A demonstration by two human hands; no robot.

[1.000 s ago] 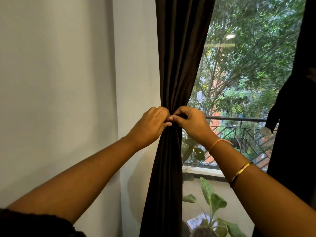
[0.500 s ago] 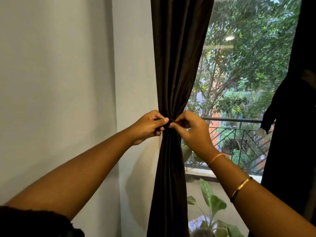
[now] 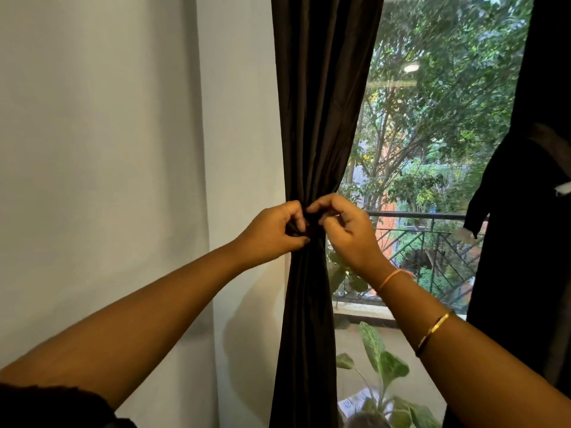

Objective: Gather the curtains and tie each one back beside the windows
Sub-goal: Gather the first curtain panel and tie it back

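A dark brown curtain (image 3: 321, 103) hangs gathered at the left side of the window (image 3: 438, 125), pinched into a narrow waist at mid height. A dark tie band (image 3: 311, 225) wraps that waist. My left hand (image 3: 273, 234) pinches the band from the left with curled fingers. My right hand (image 3: 347, 231) pinches it from the right, thumb and fingers bent over the band. The band's ends are hidden between my fingers. A second dark curtain (image 3: 525, 227) hangs gathered at the right edge of the window.
A pale wall (image 3: 123, 149) fills the left half. Below the window stands a potted plant (image 3: 383, 372) with broad leaves, close to the curtain's lower part. Outside are a balcony railing (image 3: 429, 242) and trees.
Both hands have shifted slightly lower on the curtain's waist and keep working the tie band; the right hand's fingers have lifted and curled over it. The view has drifted a little.
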